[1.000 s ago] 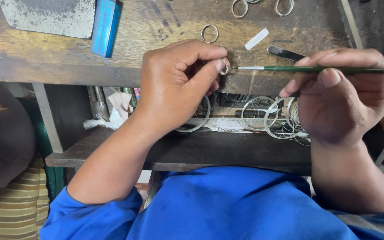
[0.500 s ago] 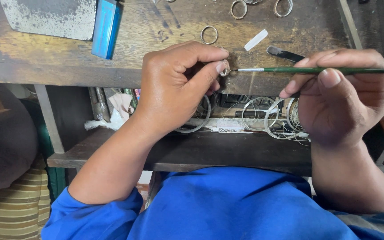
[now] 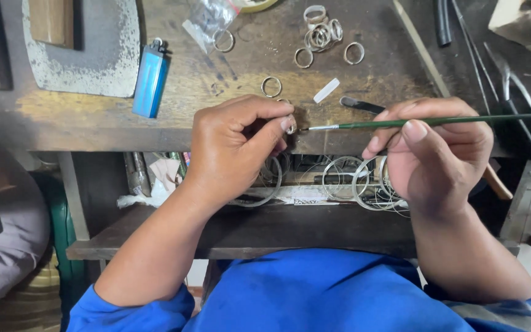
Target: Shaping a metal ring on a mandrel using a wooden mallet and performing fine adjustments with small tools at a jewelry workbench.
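My left hand (image 3: 235, 147) pinches a small silver ring (image 3: 291, 123) between thumb and forefinger at the front edge of the wooden bench (image 3: 228, 117). My right hand (image 3: 437, 157) holds a thin green-handled brush (image 3: 425, 122) level, its metal tip touching the ring. Both hands hover over the bench's front lip, above a lower shelf.
Several loose silver rings (image 3: 322, 35) lie at the back of the bench, one ring (image 3: 271, 86) nearer my left hand. A blue lighter (image 3: 150, 80) rests by a grey slab (image 3: 81, 49). Wire hoops (image 3: 351, 178) sit on the lower shelf. Metal tools (image 3: 511, 80) lie at right.
The view has shifted down a little, showing more of the bench's back. Both hands keep the same hold, the brush tip still at the ring.
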